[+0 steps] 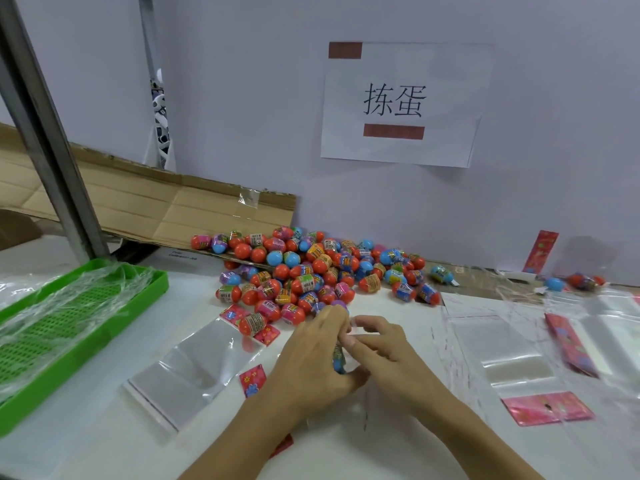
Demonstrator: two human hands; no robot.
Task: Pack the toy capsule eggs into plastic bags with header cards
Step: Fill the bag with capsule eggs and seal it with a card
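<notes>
1. At desk centre, just in front of the egg pile [311,268] — both hands meet over one bag. Left hand [311,355] has its fingers curled round a filled bag [338,358]; blue egg and printed wrap show between the palms. Right hand [377,344] pinches the clear bag mouth with its fingertips [360,320].
2. Step in hand, my read: seating eggs in the bag or closing its top — can't tell which, the hands hide most of it.
3. To do it well: keep the left grip firm round the eggs so the column doesn't buckle; hold the film taut with the right, keep the mouth edges level before any fold or seal.
4. Axis: bag's long axis runs roughly away from the person, toward the pile; mouth at the far end, blue egg at the near end. Tilt off the desk unclear.
5. Spares: empty bag [194,362] with header card [252,380] lies flat to the left, near the green tray [152,289]; more bags and cards to the right.
</notes>
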